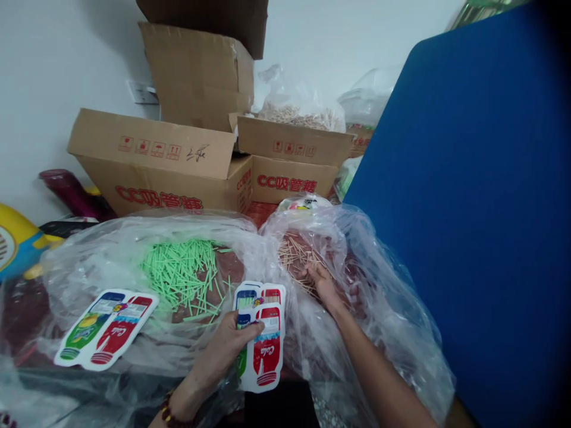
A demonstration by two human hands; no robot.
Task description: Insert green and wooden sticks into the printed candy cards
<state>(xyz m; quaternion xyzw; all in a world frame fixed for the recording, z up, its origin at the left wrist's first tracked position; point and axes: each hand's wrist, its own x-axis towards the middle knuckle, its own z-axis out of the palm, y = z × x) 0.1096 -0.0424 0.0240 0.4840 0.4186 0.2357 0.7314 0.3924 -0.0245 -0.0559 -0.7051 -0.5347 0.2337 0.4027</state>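
Note:
My left hand (236, 336) is closed around a small stack of bottle-shaped packets (267, 351), printed red "Cola" on one side and green and blue on the other, thumb on top. My right hand (320, 280) reaches into a heap of thin brown sticks (292, 252) lying on clear plastic, its fingers pinched together among them. A heap of thin green sticks (182, 270) spreads on plastic at the left. In front of it lies another pile of the same bottle-shaped packets (107, 330).
Cardboard boxes (156, 169) stand along the wall, with a clear bag of pale sticks (298, 113) on top. A large blue panel (468, 196) borders the right side. A dark red bottle (74, 193) and a yellow-blue object (20, 244) sit at the far left.

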